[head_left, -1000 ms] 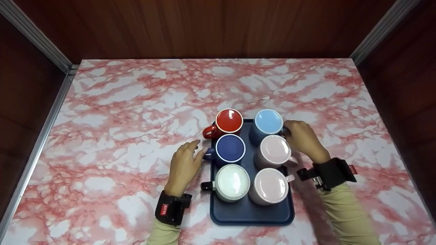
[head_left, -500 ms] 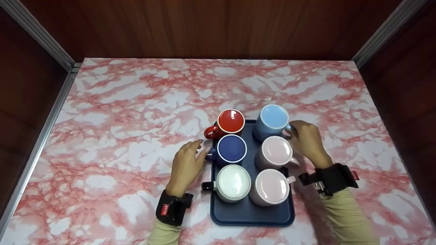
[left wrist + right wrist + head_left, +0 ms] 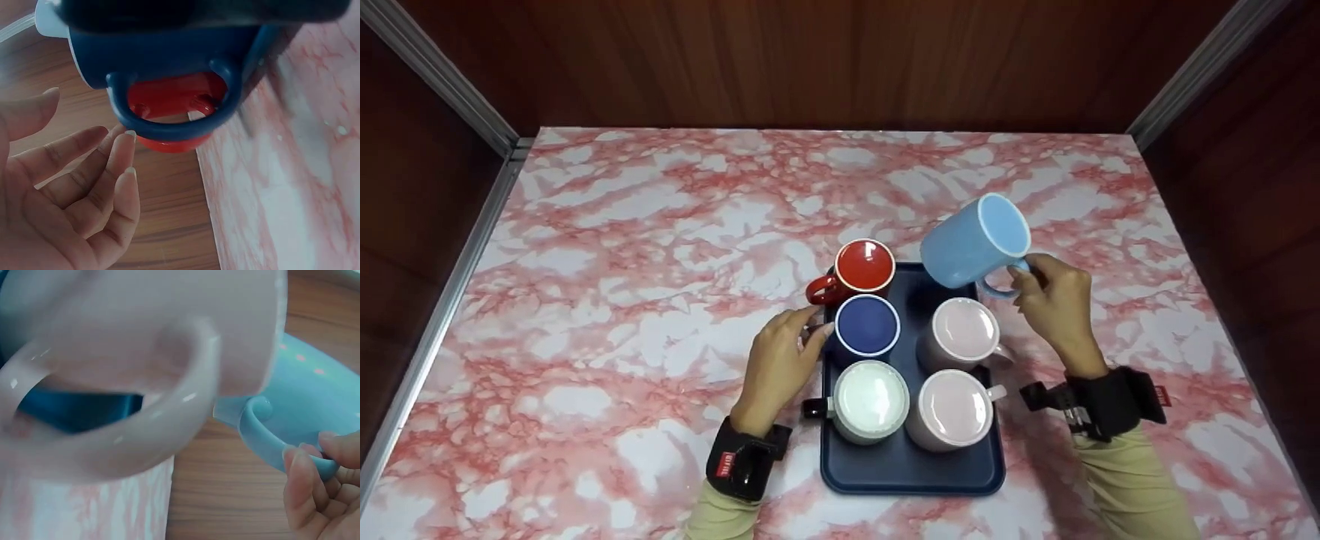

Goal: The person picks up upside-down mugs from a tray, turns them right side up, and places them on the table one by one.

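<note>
Left of the tray [image 3: 913, 478], the left hand [image 3: 780, 358], loosely spread, is beside the navy mug [image 3: 868, 326], whose handle [image 3: 169, 130] points outward, seemingly for easy reach. Above the tray's far right corner, the right hand [image 3: 1056, 296] pinches the tilted light-blue mug [image 3: 964, 244] by its loop [image 3: 267, 445], probably for control.

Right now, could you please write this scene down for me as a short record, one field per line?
Surface: red-and-white marbled table
Carrier: dark blue tray
Left column, far to near: red mug, navy mug, white mug
Right column, far to near: farther pink mug, nearer pink mug
Right hand: pinches the light blue mug by its handle
Light blue mug's pose: tilted, seemingly raised off the tray
Left hand: beside the navy mug, not gripping; contact unclear
</note>
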`<state>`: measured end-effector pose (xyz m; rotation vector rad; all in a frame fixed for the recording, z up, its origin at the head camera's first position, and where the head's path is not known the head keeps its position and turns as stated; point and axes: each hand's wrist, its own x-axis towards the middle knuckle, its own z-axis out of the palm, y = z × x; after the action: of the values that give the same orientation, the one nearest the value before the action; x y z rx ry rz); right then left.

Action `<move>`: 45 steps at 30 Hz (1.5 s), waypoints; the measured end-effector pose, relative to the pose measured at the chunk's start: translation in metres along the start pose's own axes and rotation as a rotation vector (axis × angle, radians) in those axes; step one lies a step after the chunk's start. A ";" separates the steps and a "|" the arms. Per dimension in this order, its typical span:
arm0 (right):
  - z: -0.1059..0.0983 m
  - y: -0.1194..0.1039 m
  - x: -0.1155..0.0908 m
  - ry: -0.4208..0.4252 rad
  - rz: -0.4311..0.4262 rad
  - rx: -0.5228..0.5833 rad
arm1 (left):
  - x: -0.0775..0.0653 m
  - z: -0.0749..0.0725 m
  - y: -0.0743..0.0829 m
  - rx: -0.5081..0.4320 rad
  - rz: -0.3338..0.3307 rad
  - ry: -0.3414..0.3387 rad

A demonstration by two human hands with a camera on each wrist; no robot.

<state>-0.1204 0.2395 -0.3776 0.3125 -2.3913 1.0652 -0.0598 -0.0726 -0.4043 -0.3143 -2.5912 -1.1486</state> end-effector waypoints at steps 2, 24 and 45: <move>-0.002 -0.006 -0.001 -0.013 0.077 0.065 | 0.000 -0.001 0.003 -0.028 0.005 -0.004; 0.007 -0.052 -0.026 -0.067 0.701 0.866 | 0.005 0.016 0.060 -0.805 -0.238 -0.325; 0.030 -0.088 -0.049 -0.220 0.818 1.179 | 0.001 0.041 0.090 -1.690 -0.690 -0.154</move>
<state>-0.0547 0.1586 -0.3656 -0.2323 -1.7376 2.8676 -0.0398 0.0177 -0.3687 0.2473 -1.0544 -3.3127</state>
